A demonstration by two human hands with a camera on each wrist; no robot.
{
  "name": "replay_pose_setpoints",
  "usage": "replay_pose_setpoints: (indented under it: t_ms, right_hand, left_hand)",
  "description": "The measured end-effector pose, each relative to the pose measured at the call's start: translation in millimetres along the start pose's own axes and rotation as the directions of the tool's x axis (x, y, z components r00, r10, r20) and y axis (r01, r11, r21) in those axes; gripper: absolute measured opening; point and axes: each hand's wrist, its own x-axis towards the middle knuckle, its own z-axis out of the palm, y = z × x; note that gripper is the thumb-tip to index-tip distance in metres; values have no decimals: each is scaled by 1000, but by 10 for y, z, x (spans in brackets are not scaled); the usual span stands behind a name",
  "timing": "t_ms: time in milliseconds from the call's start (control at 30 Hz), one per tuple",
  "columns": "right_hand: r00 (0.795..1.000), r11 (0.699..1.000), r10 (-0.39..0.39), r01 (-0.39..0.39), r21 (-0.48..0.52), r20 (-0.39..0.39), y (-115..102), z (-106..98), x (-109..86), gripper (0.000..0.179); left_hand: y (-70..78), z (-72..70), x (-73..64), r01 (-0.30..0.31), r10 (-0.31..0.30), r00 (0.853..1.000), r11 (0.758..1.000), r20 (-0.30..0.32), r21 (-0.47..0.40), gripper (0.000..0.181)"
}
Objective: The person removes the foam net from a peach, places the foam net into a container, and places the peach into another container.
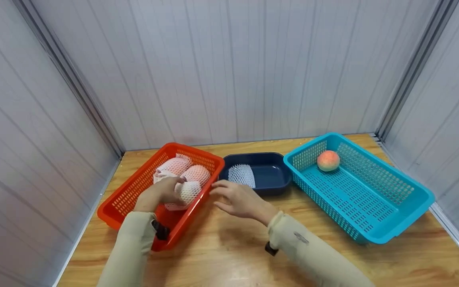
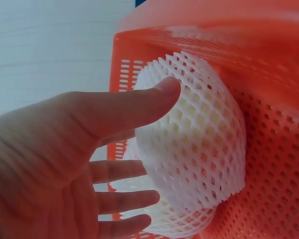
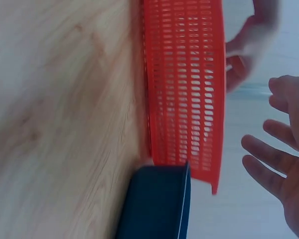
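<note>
My left hand (image 1: 158, 195) is inside the red basket (image 1: 114, 207), at a peach in a white foam net (image 2: 204, 134). In the left wrist view its thumb lies against the net, while the other fingers are extended beside it. More net-wrapped peaches (image 1: 196, 174) lie together in the same basket. Just off the basket's right side, my right hand (image 1: 240, 198) hovers with relaxed, spread fingers and holds nothing. A flat white foam net (image 1: 241, 175) lies in the dark blue tray (image 1: 271, 189). One bare peach (image 1: 328, 160) sits in the blue basket (image 1: 412, 195).
The dark blue tray stands between the two baskets, close to both. All three rest on a wood-grain table (image 1: 229, 255). Pale panelled walls (image 1: 229, 71) rise behind and on both sides.
</note>
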Motion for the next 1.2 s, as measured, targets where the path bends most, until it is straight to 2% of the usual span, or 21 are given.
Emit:
replay_pose_setpoints:
  t_ms: [167,300,400,500,600,800,967,1100,1200]
  right_hand:
    - [999,997,-27,28,-77,23,36,108,259,30]
    - [997,989,-8,19,-148,70,52,197,358,30]
    - [994,986,-10,29,-165,113,50,276,384,29]
    - [992,988,-29,47,-145,125,52,355,383,28]
    - [994,989,-54,66,-135,95,54,422,373,26]
    - [995,981,-97,98,-166,15,51,529,383,19]
    - [998,985,-66,69,-158,22,39,532,382,18]
    - [998,986,-51,57,-156,38,48,518,383,19]
    - [998,985,-48,53,-162,39,66,510,399,19]
  left_hand:
    - [19,-51,69,60,-60,998,998,34,7,71]
    - [19,-67,108,109,-109,993,994,48,6,73]
    - [8,-51,127,140,-141,988,990,65,22,77]
    - [2,-22,146,149,-152,984,988,93,38,83]
    - [6,8,169,131,-138,985,989,105,71,87]
    - [18,93,207,106,-119,990,981,76,163,81]
    - [13,195,252,96,-110,992,975,61,203,81]
    - [-7,246,307,114,-139,987,961,86,253,91]
    - [-18,245,352,130,-164,981,950,99,285,85]
